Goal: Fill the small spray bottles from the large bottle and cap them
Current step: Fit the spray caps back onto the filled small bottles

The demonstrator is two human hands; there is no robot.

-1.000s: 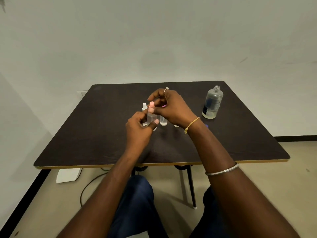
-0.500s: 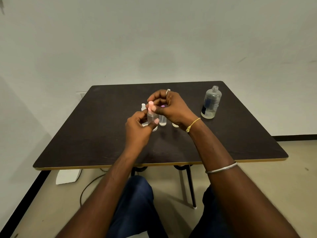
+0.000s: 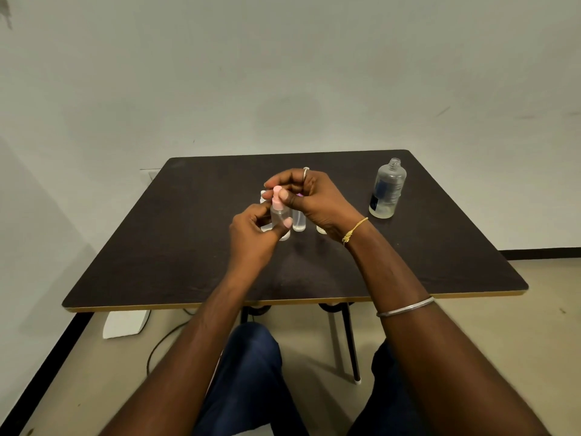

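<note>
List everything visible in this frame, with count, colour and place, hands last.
table: one, dark brown, centre.
large bottle: one, clear, uncapped, table's far right.
pink-topped spray bottle: one, clear, in hand at table centre.
second small bottle: one, clear, just right of it, top hidden.
white-topped bottle: one, behind the left hand, mostly hidden.
pale item: one, under the right wrist, unidentifiable.
white box: one, on the floor, left.
cable: one, dark, on the floor.
left hand: grips the pink-topped spray bottle's body.
right hand: pinches its pink top.
</note>
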